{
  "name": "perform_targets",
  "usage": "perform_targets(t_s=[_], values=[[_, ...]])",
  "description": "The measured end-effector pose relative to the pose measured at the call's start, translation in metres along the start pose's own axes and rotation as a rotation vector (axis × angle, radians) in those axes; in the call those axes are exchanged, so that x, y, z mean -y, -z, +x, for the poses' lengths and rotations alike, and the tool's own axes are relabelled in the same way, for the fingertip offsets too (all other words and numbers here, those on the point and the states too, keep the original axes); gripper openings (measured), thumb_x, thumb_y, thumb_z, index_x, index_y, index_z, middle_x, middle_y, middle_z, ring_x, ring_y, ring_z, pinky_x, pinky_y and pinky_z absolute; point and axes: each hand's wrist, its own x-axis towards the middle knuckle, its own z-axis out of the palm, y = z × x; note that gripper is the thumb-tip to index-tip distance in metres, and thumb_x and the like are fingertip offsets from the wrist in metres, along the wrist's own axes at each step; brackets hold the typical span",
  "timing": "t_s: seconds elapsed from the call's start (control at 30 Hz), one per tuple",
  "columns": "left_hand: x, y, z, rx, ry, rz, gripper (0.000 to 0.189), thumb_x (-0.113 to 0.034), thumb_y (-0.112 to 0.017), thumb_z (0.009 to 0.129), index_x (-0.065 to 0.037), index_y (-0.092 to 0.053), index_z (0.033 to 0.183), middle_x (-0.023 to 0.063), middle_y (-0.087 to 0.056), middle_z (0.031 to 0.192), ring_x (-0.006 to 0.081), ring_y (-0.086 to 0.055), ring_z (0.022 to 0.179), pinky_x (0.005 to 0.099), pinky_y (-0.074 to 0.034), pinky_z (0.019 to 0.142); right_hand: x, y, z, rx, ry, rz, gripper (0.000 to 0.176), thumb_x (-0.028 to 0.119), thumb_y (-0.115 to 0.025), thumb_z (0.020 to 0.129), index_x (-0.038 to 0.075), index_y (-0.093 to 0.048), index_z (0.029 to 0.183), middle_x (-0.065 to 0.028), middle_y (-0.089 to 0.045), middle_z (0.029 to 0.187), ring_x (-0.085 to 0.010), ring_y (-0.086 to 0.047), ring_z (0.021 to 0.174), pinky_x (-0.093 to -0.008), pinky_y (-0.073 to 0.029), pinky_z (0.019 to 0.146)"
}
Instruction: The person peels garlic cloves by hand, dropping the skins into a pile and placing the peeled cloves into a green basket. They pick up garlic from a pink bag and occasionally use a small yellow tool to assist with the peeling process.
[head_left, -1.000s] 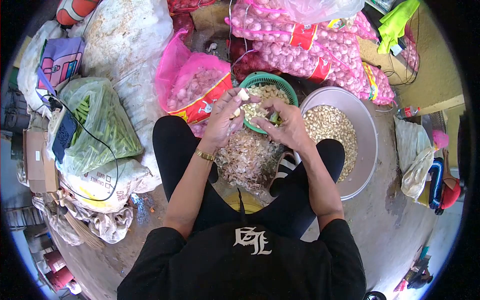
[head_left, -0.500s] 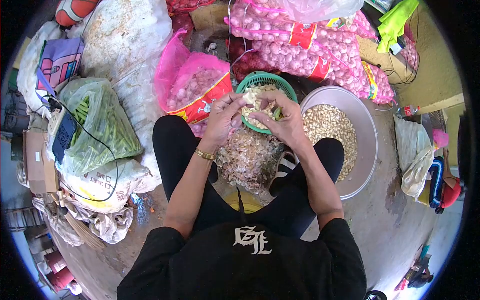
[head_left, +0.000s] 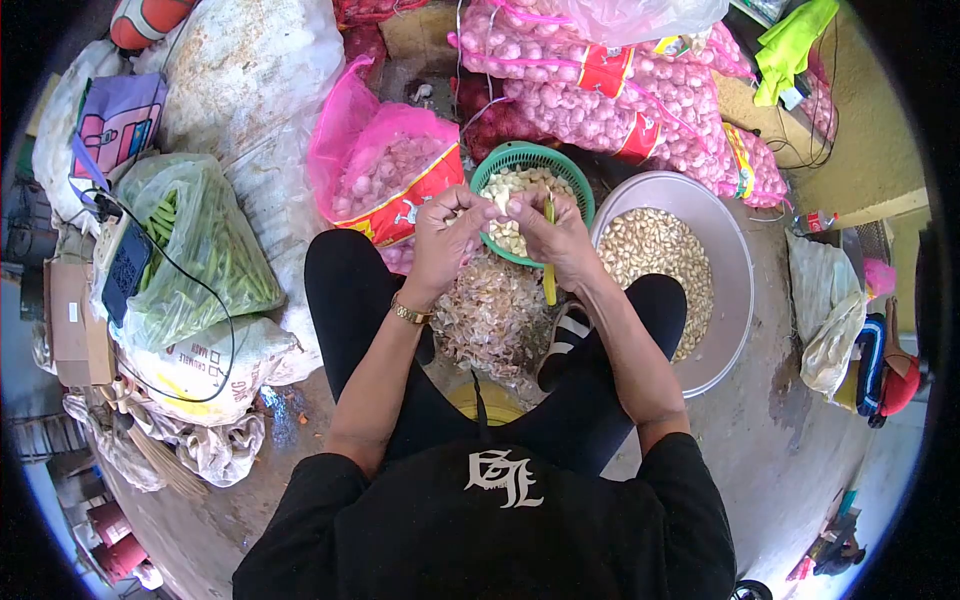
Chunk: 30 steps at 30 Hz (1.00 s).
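Observation:
My left hand (head_left: 447, 240) is closed in a pinch on a pale garlic clove (head_left: 501, 196), above the green basket (head_left: 590, 200). The thumb and fingertips of my right hand (head_left: 560, 238) meet at the same clove. Tucked in my right hand is a slim yellow-green handle (head_left: 549, 285), which looks like that of a small knife; its blade is hidden. Peeled garlic (head_left: 512, 238) fills much of the basket under my hands. Below, between my feet, lies a heap of papery garlic skins (head_left: 490, 315).
A wide pale tub (head_left: 735, 300) of garlic cloves stands at right. An opened pink net bag (head_left: 335, 150) of garlic sits at left, and full net sacks (head_left: 570, 110) are stacked behind. Farther left are a bag of green pods (head_left: 225, 240) and a phone (head_left: 126, 275).
My hands have come together at the clove. My right hand has turned, and the yellow-green handle now points down toward me from the palm.

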Motion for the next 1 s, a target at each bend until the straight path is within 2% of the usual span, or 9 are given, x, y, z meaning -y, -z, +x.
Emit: perform_targets(t_s=[0.1, 0.2, 0.43, 0.5, 0.53, 0.6, 0.83, 0.9, 1.0], values=[[-0.009, -0.002, 0.000, 0.018, 0.067, -0.104, 0.015, -0.017, -0.067, 0.093, -0.004, -0.062, 0.088, -0.0020, -0.057, 0.068, 0.0010, -0.042, 0.046, 0.0168, -0.030, 0.039, -0.001, 0.000, 0.001, 0.049, -0.116, 0.217, 0.029, 0.030, -0.066, 0.094, 0.006, -0.063, 0.108, 0.0076, -0.052, 0.070, 0.0003, -0.032, 0.048, -0.0170, -0.025, 0.043], [-0.014, -0.004, -0.001, -0.042, 0.138, -0.217, 0.015, -0.018, -0.066, 0.094, -0.005, -0.060, 0.088, -0.0028, -0.054, 0.065, 0.0010, -0.041, 0.044, 0.0171, -0.029, 0.036, 0.003, 0.004, 0.002, 0.177, -0.186, 0.487, 0.028, 0.030, -0.061, 0.097, 0.006, -0.059, 0.112, 0.0081, -0.050, 0.075, 0.0006, -0.029, 0.047, -0.0156, -0.025, 0.043], [-0.012, -0.002, 0.001, -0.078, 0.122, -0.173, 0.017, -0.021, -0.064, 0.096, -0.005, -0.060, 0.088, -0.0031, -0.053, 0.065, 0.0014, -0.040, 0.043, 0.0180, -0.028, 0.033, -0.001, 0.019, 0.009, 0.167, -0.164, 0.718, 0.024, 0.027, -0.058, 0.099, 0.006, -0.059, 0.111, 0.0059, -0.051, 0.079, 0.0005, -0.030, 0.046, -0.0158, -0.025, 0.040], [-0.011, 0.001, 0.003, -0.088, 0.124, -0.169, 0.019, -0.022, -0.063, 0.096, -0.005, -0.060, 0.089, -0.0031, -0.053, 0.066, 0.0015, -0.039, 0.042, 0.0183, -0.028, 0.033, -0.022, 0.040, 0.029, -0.188, -0.010, 0.573, 0.026, 0.025, -0.065, 0.095, 0.005, -0.060, 0.110, 0.0032, -0.055, 0.080, -0.0007, -0.033, 0.047, -0.0169, -0.027, 0.039], [-0.011, 0.001, 0.004, -0.111, 0.205, -0.228, 0.020, -0.024, -0.062, 0.097, -0.005, -0.060, 0.090, -0.0032, -0.053, 0.066, 0.0016, -0.038, 0.042, 0.0182, -0.029, 0.034, -0.030, 0.049, 0.040, -0.191, -0.010, 0.575, 0.026, 0.025, -0.065, 0.095, 0.005, -0.060, 0.110, 0.0032, -0.055, 0.080, -0.0007, -0.033, 0.047, -0.0169, -0.027, 0.039], [-0.009, -0.001, 0.004, -0.124, 0.291, -0.291, 0.022, -0.026, -0.061, 0.098, -0.004, -0.060, 0.092, -0.0033, -0.052, 0.066, 0.0017, -0.038, 0.043, 0.0181, -0.029, 0.034, -0.042, 0.068, 0.056, -0.532, -0.060, 0.388, 0.025, 0.022, -0.072, 0.089, 0.004, -0.063, 0.103, -0.0007, -0.060, 0.081, -0.0031, -0.038, 0.047, -0.0181, -0.030, 0.038], [-0.003, 0.015, 0.006, -0.036, 0.389, -0.433, 0.020, -0.026, -0.058, 0.099, -0.006, -0.060, 0.099, -0.0021, -0.054, 0.076, 0.0015, -0.042, 0.051, 0.0168, -0.032, 0.039, -0.063, 0.097, 0.079, -0.722, -0.023, 0.320, 0.023, 0.020, -0.076, 0.085, 0.006, -0.065, 0.099, -0.0049, -0.065, 0.081, -0.0075, -0.045, 0.048, -0.0214, -0.033, 0.037], [0.002, 0.021, 0.007, 0.001, 0.434, -0.581, 0.021, -0.017, -0.056, 0.100, 0.001, -0.058, 0.110, 0.0061, -0.057, 0.091, 0.0064, -0.048, 0.064, 0.0142, -0.039, 0.046, -0.058, 0.094, 0.080, -0.696, 0.052, 0.257, 0.023, 0.021, -0.076, 0.085, 0.006, -0.065, 0.099, -0.0031, -0.064, 0.079, -0.0072, -0.047, 0.049, -0.0230, -0.034, 0.037], [0.004, 0.023, 0.007, -0.012, 0.435, -0.569, 0.025, -0.016, -0.056, 0.099, 0.002, -0.056, 0.116, 0.0063, -0.058, 0.092, 0.0074, -0.052, 0.065, 0.0142, -0.041, 0.047, -0.041, 0.077, 0.072, -0.734, 0.089, 0.295, 0.020, 0.021, -0.077, 0.084, 0.007, -0.066, 0.092, -0.0005, -0.063, 0.075, -0.0062, -0.046, 0.049, -0.0225, -0.032, 0.039]])
